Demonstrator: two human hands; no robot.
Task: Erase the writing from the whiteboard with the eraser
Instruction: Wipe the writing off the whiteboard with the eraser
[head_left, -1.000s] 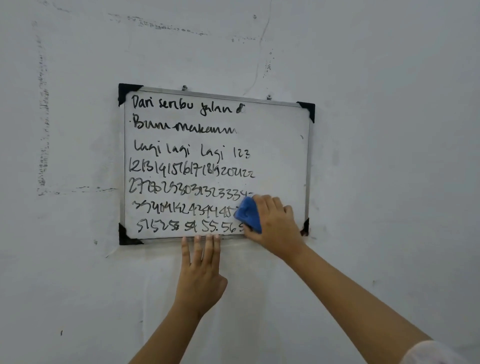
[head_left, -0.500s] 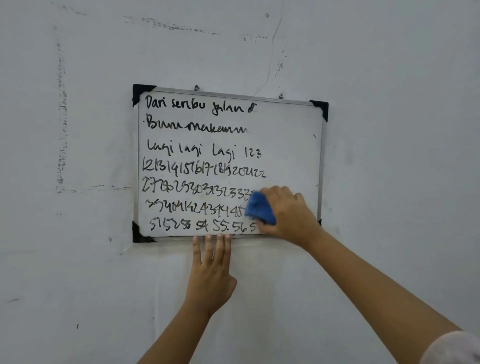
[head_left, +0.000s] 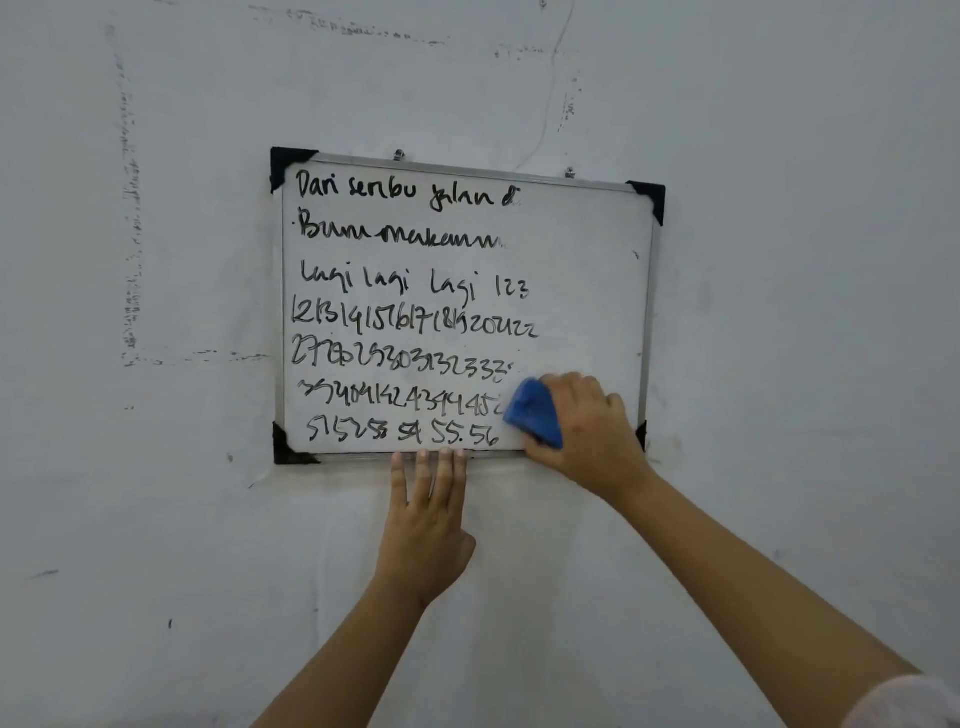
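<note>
Where scuffed, white wall (head_left: 779, 260) behind whiteboard (head_left: 597, 286)

A plain indoor room: a scuffed, cracked white wall (head_left: 779, 260) with a small whiteboard (head_left: 587, 291) hung on it.

- Eraser (head_left: 535, 413): blue, in the right hand (head_left: 589, 434).
- Whiteboard (head_left: 587, 291): white, silver frame, black corners.
- Writing (head_left: 410, 312): black, above the left hand (head_left: 423, 530).
- Wall (head_left: 805, 260): white, dark scuffs.

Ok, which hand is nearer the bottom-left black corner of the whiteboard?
Left. The left hand lies flat below the whiteboard's bottom edge, fingertips touching it; the right hand grips the eraser near the bottom-right corner.
</note>
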